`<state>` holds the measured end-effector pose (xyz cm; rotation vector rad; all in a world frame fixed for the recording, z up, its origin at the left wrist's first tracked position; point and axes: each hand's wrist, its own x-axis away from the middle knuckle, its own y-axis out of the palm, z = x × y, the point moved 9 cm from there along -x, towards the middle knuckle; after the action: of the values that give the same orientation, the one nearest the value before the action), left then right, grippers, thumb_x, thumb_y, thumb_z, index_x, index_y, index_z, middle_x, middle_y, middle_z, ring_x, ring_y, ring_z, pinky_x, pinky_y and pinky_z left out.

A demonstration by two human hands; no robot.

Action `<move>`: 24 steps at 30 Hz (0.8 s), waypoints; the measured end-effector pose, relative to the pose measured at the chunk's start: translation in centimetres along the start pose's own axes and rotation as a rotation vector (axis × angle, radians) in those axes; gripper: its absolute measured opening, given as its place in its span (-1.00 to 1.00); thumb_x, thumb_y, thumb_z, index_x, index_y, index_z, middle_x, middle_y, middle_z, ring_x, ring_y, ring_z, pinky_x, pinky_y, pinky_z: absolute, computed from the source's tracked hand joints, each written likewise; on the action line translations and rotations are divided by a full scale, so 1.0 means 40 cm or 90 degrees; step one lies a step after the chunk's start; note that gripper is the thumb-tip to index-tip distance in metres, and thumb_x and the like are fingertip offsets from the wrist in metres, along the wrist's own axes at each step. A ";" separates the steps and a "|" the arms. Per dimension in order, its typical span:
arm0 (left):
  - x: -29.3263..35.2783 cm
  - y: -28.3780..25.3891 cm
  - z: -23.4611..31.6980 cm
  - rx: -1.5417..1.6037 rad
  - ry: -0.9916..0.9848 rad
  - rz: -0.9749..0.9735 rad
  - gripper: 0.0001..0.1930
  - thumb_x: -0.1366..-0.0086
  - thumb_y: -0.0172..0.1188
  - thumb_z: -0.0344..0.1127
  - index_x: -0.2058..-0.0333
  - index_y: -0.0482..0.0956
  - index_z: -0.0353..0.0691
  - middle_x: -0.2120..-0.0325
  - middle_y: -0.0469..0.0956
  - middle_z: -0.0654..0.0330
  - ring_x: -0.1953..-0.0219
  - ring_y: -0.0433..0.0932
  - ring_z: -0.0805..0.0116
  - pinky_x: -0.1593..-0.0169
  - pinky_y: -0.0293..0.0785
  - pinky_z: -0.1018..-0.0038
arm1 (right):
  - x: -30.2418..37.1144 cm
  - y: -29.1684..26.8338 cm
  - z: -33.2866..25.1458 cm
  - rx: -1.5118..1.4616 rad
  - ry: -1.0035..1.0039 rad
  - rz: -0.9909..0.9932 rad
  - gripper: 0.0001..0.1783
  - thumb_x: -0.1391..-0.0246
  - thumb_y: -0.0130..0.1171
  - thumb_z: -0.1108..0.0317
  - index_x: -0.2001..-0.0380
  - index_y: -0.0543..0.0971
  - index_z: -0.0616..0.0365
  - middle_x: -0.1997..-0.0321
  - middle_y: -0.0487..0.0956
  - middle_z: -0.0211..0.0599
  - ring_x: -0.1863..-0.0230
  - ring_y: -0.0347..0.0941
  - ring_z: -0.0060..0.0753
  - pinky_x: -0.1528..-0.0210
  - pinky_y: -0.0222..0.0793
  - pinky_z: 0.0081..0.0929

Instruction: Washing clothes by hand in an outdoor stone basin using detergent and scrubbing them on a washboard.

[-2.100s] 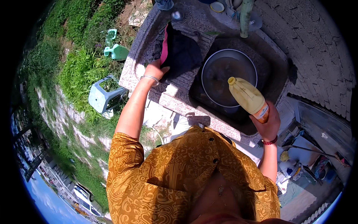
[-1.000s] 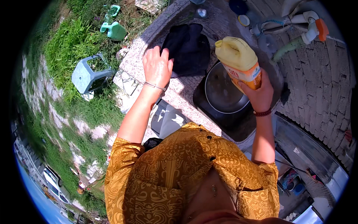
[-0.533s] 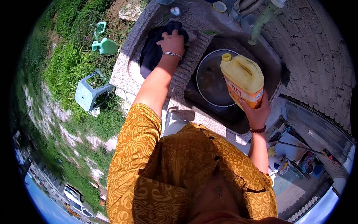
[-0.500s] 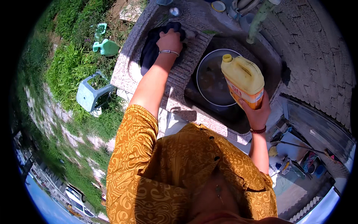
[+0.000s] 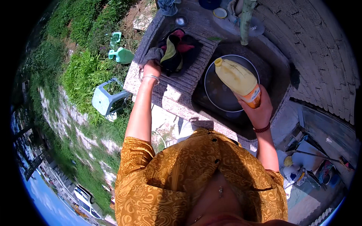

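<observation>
My left hand [image 5: 152,68] is closed on the bunched dark grey edge of a dark garment [image 5: 194,48] at the left side of the ribbed washboard slab. Pink and yellow-green parts of the garment show in its turned-over middle. In my right hand [image 5: 260,109] is a yellow plastic jug [image 5: 237,77] with an orange label, gripped round its lower end. The jug leans to the left, its capped top over a wide round metal basin [image 5: 214,98]. That basin sits in the dark sink hollow and holds cloudy liquid. Part of it is hidden behind the jug.
The stone sink [image 5: 173,98] has a ribbed slab on its left. A small metal bowl [image 5: 181,21] and a blue cloth [image 5: 168,6] lie toward the back. A green pipe [image 5: 247,26] comes down over the hollow. A pale blue stool [image 5: 106,98] stands on the grass at left.
My left hand has moved left and nearer, pulling the garment's edge over so its pink and yellow-green parts show. The jug, still in my right hand, tilts further left.
</observation>
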<state>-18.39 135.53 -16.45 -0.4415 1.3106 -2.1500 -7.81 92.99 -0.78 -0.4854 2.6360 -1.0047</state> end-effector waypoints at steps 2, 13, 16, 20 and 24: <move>0.067 0.046 0.027 0.143 -0.266 -0.237 -0.83 -0.04 0.07 -0.40 0.39 0.53 -0.35 0.55 0.56 -0.03 0.43 0.60 0.12 0.31 0.47 0.30 | -0.024 0.014 -0.017 0.094 -0.064 -0.012 -0.25 0.43 0.49 0.32 0.06 0.41 0.22 0.18 0.53 -0.09 0.18 0.48 -0.05 0.11 0.41 -0.29; 0.034 -0.060 0.222 -0.013 0.174 0.088 -0.58 0.13 0.35 -0.26 0.24 0.50 -0.25 0.21 0.47 0.05 0.09 0.40 -0.01 0.03 0.34 0.20 | -0.217 0.203 -0.238 0.228 -0.253 -0.171 -0.24 0.44 0.46 0.32 0.05 0.38 0.17 0.17 0.52 -0.12 0.17 0.46 -0.02 0.15 0.40 -0.26; 0.023 -0.001 0.158 -0.073 0.109 0.026 -0.62 0.12 0.32 -0.32 0.24 0.55 -0.22 0.25 0.53 0.09 0.13 0.45 0.00 0.06 0.39 0.24 | -0.231 0.228 -0.268 0.245 -0.258 -0.167 -0.28 0.44 0.44 0.30 0.09 0.41 0.16 0.21 0.53 -0.15 0.21 0.48 -0.07 0.17 0.40 -0.26; -0.017 -0.019 0.044 0.399 -0.065 0.041 -0.74 -0.08 0.15 -0.31 0.27 0.59 -0.33 0.36 0.60 0.02 0.27 0.56 0.12 0.18 0.43 0.40 | -0.245 0.263 -0.267 0.317 -0.219 -0.197 -0.32 0.43 0.43 0.29 0.11 0.42 0.16 0.26 0.54 -0.18 0.24 0.49 -0.11 0.19 0.41 -0.27; -0.023 -0.042 0.014 0.539 -0.166 -0.041 -0.72 -0.12 0.12 -0.32 0.23 0.57 -0.37 0.39 0.60 0.03 0.30 0.55 0.30 0.12 0.38 0.48 | -0.240 0.282 -0.288 0.242 -0.162 -0.219 -0.31 0.44 0.43 0.28 0.11 0.42 0.17 0.25 0.54 -0.17 0.23 0.49 -0.12 0.19 0.41 -0.26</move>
<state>-17.88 136.29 -14.71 -0.3806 0.1841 -2.3573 -5.75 111.54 1.15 -0.9225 2.1109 -1.4020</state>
